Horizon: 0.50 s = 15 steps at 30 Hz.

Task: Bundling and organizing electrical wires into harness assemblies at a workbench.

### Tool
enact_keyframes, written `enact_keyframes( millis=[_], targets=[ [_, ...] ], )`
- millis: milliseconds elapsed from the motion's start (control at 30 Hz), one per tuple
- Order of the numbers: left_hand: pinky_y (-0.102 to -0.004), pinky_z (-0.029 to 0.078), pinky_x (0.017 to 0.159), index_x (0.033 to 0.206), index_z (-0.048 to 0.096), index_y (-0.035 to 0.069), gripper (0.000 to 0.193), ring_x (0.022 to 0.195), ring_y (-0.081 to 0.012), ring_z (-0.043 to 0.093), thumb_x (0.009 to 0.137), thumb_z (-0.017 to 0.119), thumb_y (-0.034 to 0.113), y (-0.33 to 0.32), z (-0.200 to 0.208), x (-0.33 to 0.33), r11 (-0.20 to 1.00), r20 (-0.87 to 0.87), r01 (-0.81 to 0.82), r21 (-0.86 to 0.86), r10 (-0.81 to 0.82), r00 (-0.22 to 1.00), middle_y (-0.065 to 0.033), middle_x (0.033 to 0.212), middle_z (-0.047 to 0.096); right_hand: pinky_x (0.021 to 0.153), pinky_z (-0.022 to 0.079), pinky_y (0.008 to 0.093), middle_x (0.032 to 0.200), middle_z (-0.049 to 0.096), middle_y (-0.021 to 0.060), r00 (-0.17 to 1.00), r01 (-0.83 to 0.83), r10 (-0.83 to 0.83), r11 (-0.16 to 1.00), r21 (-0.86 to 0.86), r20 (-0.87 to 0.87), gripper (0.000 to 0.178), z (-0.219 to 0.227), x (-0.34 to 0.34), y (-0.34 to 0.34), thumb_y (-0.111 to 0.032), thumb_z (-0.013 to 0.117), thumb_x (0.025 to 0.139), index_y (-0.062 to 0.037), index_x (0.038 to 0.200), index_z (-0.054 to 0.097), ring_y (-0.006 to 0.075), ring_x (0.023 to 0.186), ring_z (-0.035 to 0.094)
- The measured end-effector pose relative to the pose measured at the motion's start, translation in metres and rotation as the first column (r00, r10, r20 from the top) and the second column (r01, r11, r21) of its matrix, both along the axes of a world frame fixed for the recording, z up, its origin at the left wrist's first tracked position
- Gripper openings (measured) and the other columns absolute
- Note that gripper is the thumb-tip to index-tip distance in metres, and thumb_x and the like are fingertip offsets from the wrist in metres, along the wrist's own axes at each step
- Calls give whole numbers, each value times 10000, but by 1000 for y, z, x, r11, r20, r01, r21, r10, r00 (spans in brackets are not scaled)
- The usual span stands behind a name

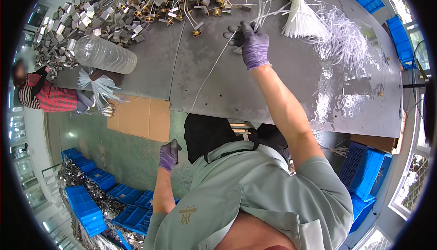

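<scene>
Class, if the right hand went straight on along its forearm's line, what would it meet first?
Probably the right end of the pile of small metal pieces, perhaps brushing thin pale strands first; the height of the right hand is unclear.

Green shirt [214, 188], gold chest emblem [186, 216] — purple gloves [256, 53], grey-fingered — black trousers [207, 136].

A big grey table [236, 99] spreads from 10 o'clock round to 3 o'clock; light makes shiny white patches on it at 3; the green floor [123, 159] shows at 8 o'clock; a pale wall [34, 136] stands at 9 o'clock; a bright window with a criss-cross grid [412, 181] sits at 4 o'clock; another window [403, 11] glows at 2 o'clock; a long white lamp [45, 226] shines at 8, near the edge.
</scene>
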<state>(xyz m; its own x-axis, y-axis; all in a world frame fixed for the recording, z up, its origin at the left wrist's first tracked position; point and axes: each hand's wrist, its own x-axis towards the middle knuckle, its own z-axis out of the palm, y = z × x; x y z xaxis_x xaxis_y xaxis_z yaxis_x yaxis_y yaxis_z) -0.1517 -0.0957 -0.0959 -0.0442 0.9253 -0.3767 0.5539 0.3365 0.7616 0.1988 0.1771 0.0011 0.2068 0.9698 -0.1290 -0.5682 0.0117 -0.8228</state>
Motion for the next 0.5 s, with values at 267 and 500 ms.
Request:
enact_keyframes(
  millis=[267, 500],
  targets=[
    [-299, 391, 454, 708, 616, 10, 680, 425, -153, 472, 895, 395, 625, 40, 42, 43, 991, 202, 71, -111, -47, 978, -48, 484, 473, 530, 518, 255, 765, 683, 143, 680, -430, 521, 853, -295, 516, 266, -17, 1, -36, -227, 615, 896, 39, 904, 621, 189, 639, 674],
    [-273, 402, 452, 1190, 544, -1, 491, 495, -155, 512, 913, 520, 404, 68, 60, 77, 990, 764, 73, 124, -142, 629, -80, 573, 514, 422, 392, 208, 721, 672, 81, 755, -350, 420, 907, -233, 503, 361, 25, 37, -28, -320, 616, 889, 31, 969, 635, 86, 473, 546]
  ],
)
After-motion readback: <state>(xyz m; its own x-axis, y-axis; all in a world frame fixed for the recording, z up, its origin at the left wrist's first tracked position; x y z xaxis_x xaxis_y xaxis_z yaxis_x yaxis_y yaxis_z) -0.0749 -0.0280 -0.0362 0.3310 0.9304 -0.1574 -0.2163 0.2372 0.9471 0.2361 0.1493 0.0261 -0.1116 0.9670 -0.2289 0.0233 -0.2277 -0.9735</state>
